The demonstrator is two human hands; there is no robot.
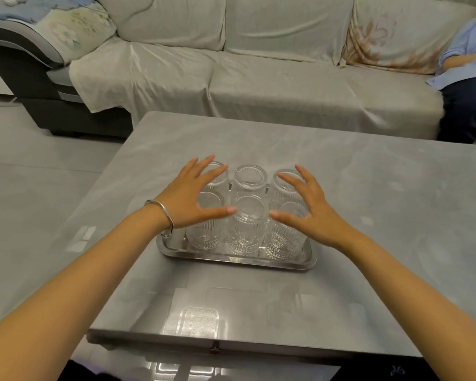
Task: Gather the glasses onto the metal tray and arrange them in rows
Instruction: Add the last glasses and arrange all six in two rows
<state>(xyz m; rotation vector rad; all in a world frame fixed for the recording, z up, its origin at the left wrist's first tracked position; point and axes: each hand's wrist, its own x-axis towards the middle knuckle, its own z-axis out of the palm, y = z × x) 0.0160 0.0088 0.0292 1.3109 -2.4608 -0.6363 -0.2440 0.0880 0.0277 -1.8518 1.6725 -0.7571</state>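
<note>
Six ribbed clear glasses (247, 215) stand in two rows of three on the metal tray (286, 264), which lies on the grey tabletop (368, 188). The left hand (194, 200), a silver bangle (164, 213) on its wrist, is spread wide with fingers splayed above the tray's left-hand glasses, gripping nothing; whether it touches their rims I cannot tell. The right hand (309, 213) is likewise splayed and empty over the tray's right-hand glasses.
</note>
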